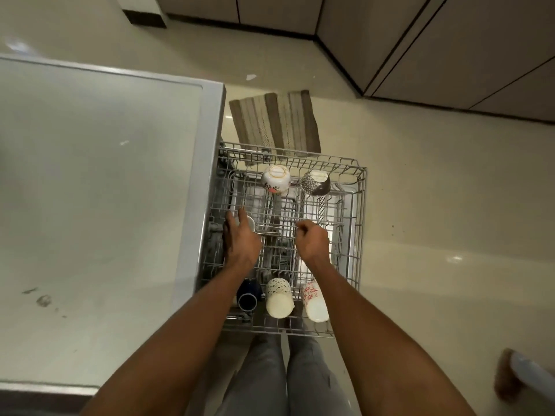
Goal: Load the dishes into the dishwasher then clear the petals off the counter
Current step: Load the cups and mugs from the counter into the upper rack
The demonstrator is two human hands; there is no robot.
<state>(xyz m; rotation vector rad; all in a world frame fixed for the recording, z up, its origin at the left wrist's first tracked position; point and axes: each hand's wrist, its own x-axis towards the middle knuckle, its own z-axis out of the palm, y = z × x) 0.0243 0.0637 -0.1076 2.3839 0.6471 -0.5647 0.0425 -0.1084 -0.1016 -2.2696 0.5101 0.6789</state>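
The grey wire dishwasher rack (362, 205) is pulled out below me. My left hand (240, 238) holds a small white cup (249, 223) over the rack's left side. Beside it, my right hand (312, 243) hovers over the middle of the rack with its fingers curled; I see nothing in it. A thin metal utensil (268, 233) lies between the hands. Two bowls stand upside down at the far end, one white with flowers (275, 178) and one dark and patterned (315, 182). A navy mug (247, 297), a white patterned mug (279, 298) and a red-flowered mug (313, 301) lie at the near end.
A white counter (90, 175) fills the left, with small dark specks (45, 300) near its front. A striped mat (276, 121) lies on the cream floor beyond the rack. Cabinet doors (450, 55) run along the top right. Another person's foot (510, 379) shows at the lower right.
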